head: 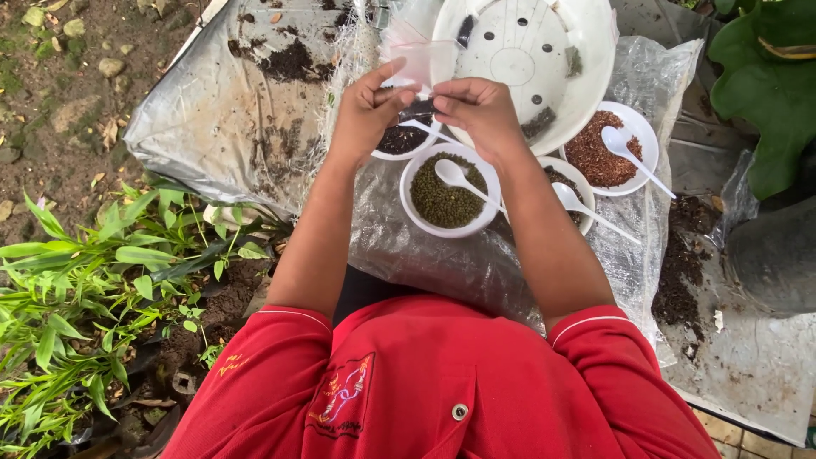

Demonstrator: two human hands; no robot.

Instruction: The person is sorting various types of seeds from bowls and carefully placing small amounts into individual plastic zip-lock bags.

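Note:
My left hand [367,109] and my right hand [480,109] meet above the bowls, both pinching a small clear plastic bag [415,61] that stands up between the fingertips. Something dark shows at the bag's bottom between my fingers. Below the hands sits a white bowl of dark seeds [403,141]. Nearer me is a white bowl of green seeds [449,201] with a white plastic spoon [455,177] in it. A white bowl of reddish-brown seeds [600,153] with a spoon lies to the right. A fourth bowl [573,189] with a spoon is partly hidden by my right forearm.
A large white plastic pot [527,59] with drain holes lies tipped behind the bowls. Everything rests on clear and grey plastic sheeting [221,110] scattered with dark soil [680,272]. Green leafy plants [93,289] stand at the left, a broad-leaved plant [765,85] at the right.

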